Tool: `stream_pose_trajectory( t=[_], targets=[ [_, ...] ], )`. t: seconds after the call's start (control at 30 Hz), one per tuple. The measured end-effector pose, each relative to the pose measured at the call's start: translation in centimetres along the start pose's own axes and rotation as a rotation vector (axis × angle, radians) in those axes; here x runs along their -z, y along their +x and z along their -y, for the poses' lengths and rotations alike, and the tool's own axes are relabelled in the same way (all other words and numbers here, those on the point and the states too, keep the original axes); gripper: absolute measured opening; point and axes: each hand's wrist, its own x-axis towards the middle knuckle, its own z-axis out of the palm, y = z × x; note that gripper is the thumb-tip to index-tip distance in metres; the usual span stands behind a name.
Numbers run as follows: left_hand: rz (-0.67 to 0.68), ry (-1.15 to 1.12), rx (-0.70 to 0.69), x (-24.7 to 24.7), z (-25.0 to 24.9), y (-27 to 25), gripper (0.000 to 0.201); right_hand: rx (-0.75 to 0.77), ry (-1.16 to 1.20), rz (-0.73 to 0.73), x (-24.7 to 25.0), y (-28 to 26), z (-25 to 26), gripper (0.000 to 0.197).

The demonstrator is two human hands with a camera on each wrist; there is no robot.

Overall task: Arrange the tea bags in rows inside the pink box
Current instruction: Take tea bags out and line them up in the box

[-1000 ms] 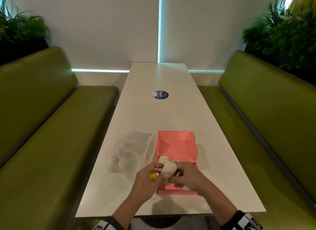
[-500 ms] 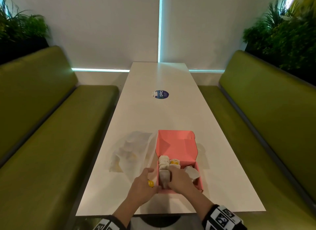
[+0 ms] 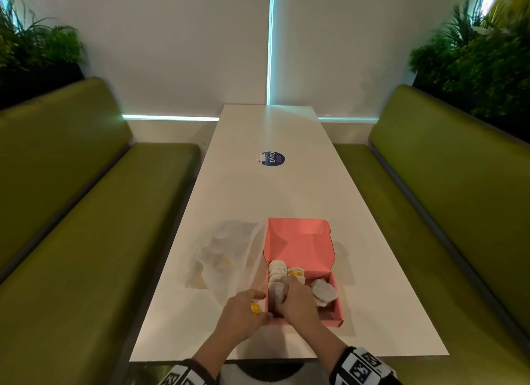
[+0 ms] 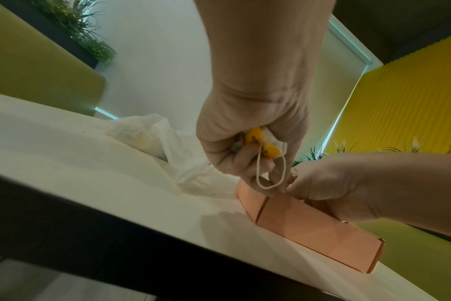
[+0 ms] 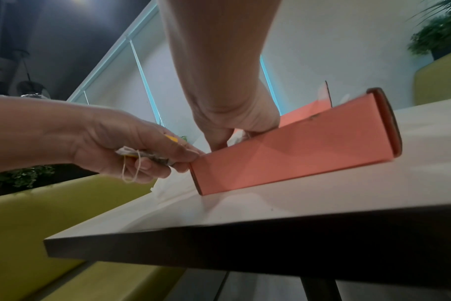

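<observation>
A: Where are we? Pink box (image 3: 301,241) sits lower centre, right hand (image 3: 296,303) pressing bags inside.

B: Left hand (image 4: 247,138) fingers clamped on a tea bag (image 4: 267,145). We'd guess light, soft, tearable; pinch its paper body.

Green benches (image 3: 94,227); plants (image 3: 481,60); round sticker (image 3: 273,158)
</observation>
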Motion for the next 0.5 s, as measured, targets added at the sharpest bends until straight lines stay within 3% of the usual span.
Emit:
stream_pose_trajectory(
  t=[0.27, 0.4, 0.5],
  targets=[
    [0.006, -0.012, 0.011, 0.0, 0.0, 0.1, 0.054, 0.038, -0.041, -0.083, -0.8, 0.9, -0.1, 0.003],
    [0.001, -0.027, 0.018, 0.0, 0.1, 0.0, 0.053, 0.102, -0.125, -0.062, -0.6, 0.6, -0.6, 0.026],
    [-0.004, -0.058, 0.02, 0.1, 0.3, -0.1, 0.054, 0.145, -0.267, -0.106, 1.7, -0.2, -1.0, 0.027]
  ],
)
